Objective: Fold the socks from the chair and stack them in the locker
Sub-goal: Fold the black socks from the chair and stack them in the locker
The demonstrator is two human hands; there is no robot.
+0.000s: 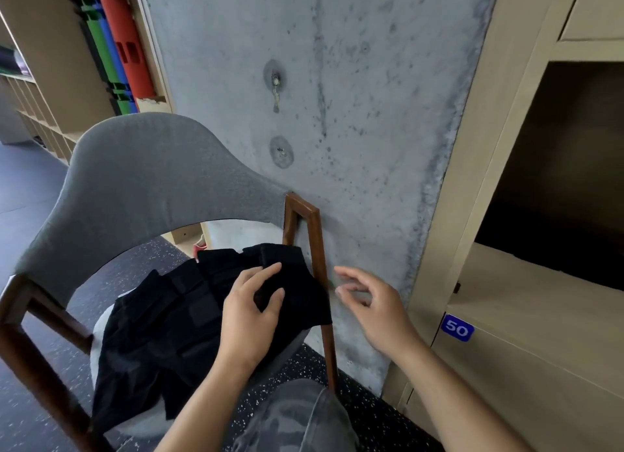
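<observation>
Grey concrete wall fills the middle of the head view, with two round plugged holes in it, and the chair stands against it: a grey padded backrest on a dark brown wooden frame whose right post rises just beside the wall. To the right, a pale wooden locker stands open, its dark compartment bare as far as can be seen, and a blue tag reading 50 sits on the door below it. Far left, rolled mats in red, blue and green stand in a shelving unit above a dark speckled floor. Black socks lie heaped on the chair's seat, spread from its front edge to the right post. The left hand rests on the pile, thumb and fingers curled round a raised fold of the top sock near the post. The right hand hovers apart from the socks, between the chair post and the locker, its fingers loosely spread and slightly blurred, holding nothing. Grey patterned trousers show at the bottom edge.
</observation>
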